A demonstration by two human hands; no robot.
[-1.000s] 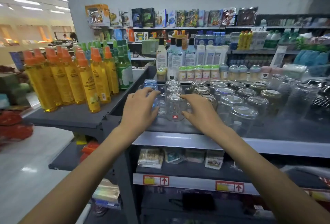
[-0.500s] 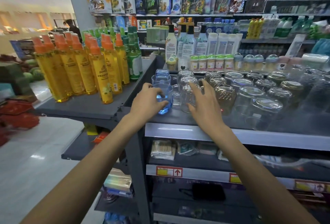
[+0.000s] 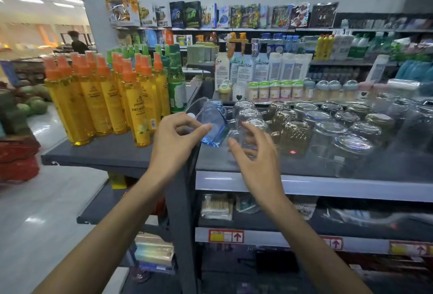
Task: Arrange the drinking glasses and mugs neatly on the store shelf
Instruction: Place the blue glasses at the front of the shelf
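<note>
Head view: a person is facing a store shelf carrying glassware.
Left hand: is pinching a blue glass between thumb and fingertips, holding it tilted.
Blue glass: is leaning over the shelf's left end, just beside the clear ones; whether its base is touching the shelf is unclear.
Right hand: is hovering with fingers spread and loosely bent, gripping nothing, just in front of a clear glass.
Glasses: are standing upside down in rows across the shelf.
Bottles: are standing on the adjoining surface to the left.
</note>
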